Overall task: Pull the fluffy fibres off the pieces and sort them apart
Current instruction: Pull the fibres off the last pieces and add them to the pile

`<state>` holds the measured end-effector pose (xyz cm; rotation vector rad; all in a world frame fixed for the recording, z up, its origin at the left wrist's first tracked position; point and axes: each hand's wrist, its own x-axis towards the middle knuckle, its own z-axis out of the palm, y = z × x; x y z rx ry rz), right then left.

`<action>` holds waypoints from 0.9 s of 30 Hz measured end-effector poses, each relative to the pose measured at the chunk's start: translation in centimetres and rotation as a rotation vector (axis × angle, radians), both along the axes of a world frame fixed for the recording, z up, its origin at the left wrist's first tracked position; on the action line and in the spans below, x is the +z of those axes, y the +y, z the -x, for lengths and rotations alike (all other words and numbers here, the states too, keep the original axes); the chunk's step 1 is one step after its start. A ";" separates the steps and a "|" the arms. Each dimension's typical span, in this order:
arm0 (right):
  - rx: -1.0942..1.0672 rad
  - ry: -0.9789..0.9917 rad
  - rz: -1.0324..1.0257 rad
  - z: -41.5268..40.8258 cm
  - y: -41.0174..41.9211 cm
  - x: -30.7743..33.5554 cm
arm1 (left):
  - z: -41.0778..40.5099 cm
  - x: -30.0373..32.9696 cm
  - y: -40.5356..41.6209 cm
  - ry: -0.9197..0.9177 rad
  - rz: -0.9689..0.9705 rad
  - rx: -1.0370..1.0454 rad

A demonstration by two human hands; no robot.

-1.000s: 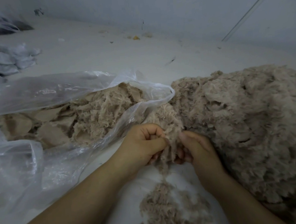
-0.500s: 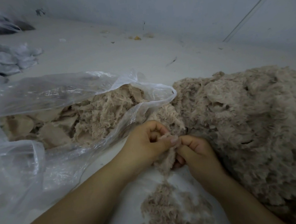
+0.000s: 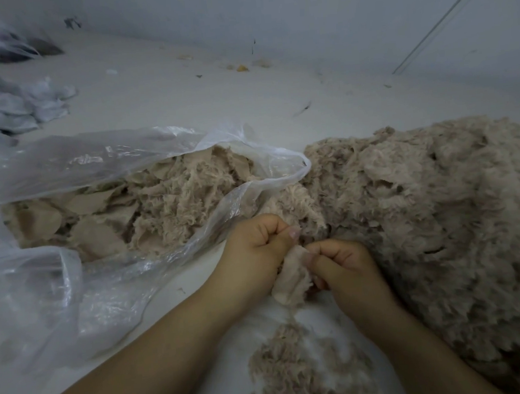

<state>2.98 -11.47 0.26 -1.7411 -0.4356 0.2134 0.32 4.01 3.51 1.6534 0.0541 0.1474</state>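
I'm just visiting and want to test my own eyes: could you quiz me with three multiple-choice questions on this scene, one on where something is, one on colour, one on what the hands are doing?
1. Where does the clear plastic bag lie?
A. left of the hands
B. right of the hands
C. under the big heap

2. What colour is the big fluffy fibre heap?
A. black
B. beige
C. green

3. What are the left hand and right hand doing?
A. lying flat
B. both pinching a small beige fluffy piece
C. holding scissors

Answers: 1 A, its mouth opens beside the left hand; 2 B, pale brownish fluff; 3 B, fingers curl round the piece between them.
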 end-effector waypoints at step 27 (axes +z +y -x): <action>-0.122 0.123 -0.065 -0.3 0.4 -0.1 | -0.2 -0.2 0.8 -0.033 0.030 0.064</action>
